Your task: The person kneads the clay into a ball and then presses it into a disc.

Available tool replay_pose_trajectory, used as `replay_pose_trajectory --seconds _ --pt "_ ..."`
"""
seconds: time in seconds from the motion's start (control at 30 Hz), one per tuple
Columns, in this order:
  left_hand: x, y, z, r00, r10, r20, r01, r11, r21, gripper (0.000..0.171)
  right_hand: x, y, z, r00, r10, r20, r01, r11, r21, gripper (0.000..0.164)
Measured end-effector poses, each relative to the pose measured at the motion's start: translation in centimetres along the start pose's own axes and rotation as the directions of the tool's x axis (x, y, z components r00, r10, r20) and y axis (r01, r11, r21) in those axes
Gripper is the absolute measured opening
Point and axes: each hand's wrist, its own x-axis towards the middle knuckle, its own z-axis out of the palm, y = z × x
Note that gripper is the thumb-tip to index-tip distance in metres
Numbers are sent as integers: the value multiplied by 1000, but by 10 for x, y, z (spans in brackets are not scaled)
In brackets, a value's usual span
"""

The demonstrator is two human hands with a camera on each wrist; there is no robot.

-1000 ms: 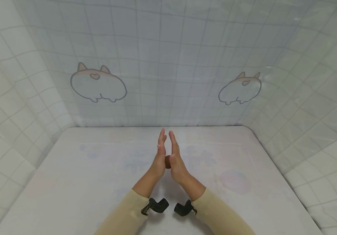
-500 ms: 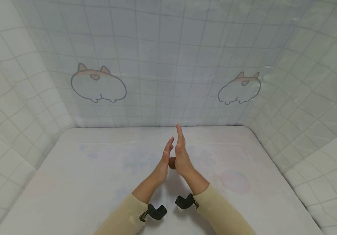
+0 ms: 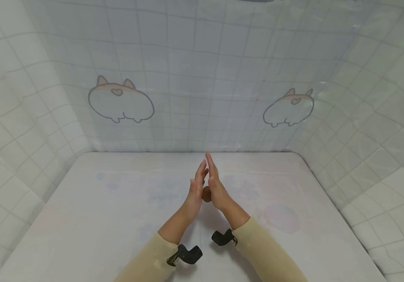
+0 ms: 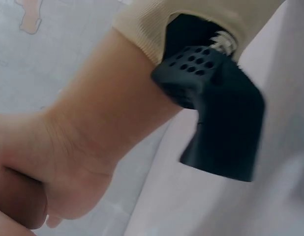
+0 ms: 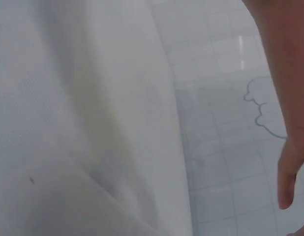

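Left to right across the head view: a line-drawn animal with tan ears [image 3: 121,102], printed on pale grey gridded sheeting [image 3: 194,47], shows at ten o'clock. A left cream fabric sleeve [image 3: 149,256] reaches in from seven o'clock, a left black angled tubular fitting [image 3: 189,256] mounted at its cuff. The person's left hand [image 3: 194,192] is open and flat, its fingers extended towards twelve o'clock, its palm facing inward. A smooth brown rounded object [image 3: 207,194] sits just off centre towards six o'clock, pressed between the two palms near their heels; in the left wrist view it appears at eight o'clock. The right hand [image 3: 216,188], on the object's three o'clock side, is likewise open and straight-fingered, its fingertips a little higher than the left's and near them. A right black angled tubular fitting [image 3: 219,238] and right cream fabric sleeve [image 3: 265,250] follow towards five o'clock. A second printed animal [image 3: 288,109] appears at two o'clock. A pale, faintly patterned tabletop [image 3: 99,219] spreads below.
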Motion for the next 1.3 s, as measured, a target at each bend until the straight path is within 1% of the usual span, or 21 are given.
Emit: replay_pose_trajectory --seconds 0.1,0.17,0.33,0.4,0.43,0.53,0.63,0.7,0.87,0.97,1.07,1.17,1.23,1.3 --pt "2 1 0 999 7 -36 -6 999 33 84 -4 3 6 999 -41 11 40 997 63 87" --pt "3 0 0 998 11 -67 -7 998 62 85 -6 4 9 996 -84 -6 84 995 56 87" --pt "5 -5 0 991 40 -130 -20 989 149 88 -10 4 17 978 -199 -67 196 980 -44 86" --pt "6 -6 -1 987 48 -156 -20 984 180 89 -11 3 19 969 -236 -69 234 971 -45 87" --pt "6 -6 -2 984 45 -170 -12 982 191 90 -11 2 20 966 -251 -68 248 968 -44 87" --pt "8 -8 -5 975 19 -223 30 977 213 91 -13 -2 24 963 -261 -65 260 965 -28 88" --pt "10 -9 -8 963 -20 -267 79 974 212 92 -15 -7 27 965 -256 -59 256 967 2 88" --pt "10 -10 -9 959 -46 -281 107 973 205 90 -16 -10 29 965 -255 -58 256 967 15 90" --pt "9 -14 -10 955 -116 -274 175 964 203 82 -16 -16 28 957 -279 -84 282 959 23 89" --pt "8 -20 -9 955 -157 -251 211 956 205 74 -13 -21 25 950 -291 -116 294 956 14 89" --pt "5 -26 -7 955 -202 -218 247 948 201 73 -10 -26 20 947 -286 -148 289 957 1 89" --pt "3 -28 -4 955 -231 -186 265 946 189 78 -7 -29 16 953 -251 -169 252 968 -17 88" --pt "1 -28 -1 957 -233 -171 263 949 176 80 -6 -29 14 961 -216 -173 215 976 -21 89" --pt "0 -28 1 962 -223 -158 248 955 161 81 -4 -29 12 967 -183 -175 180 983 -34 90"
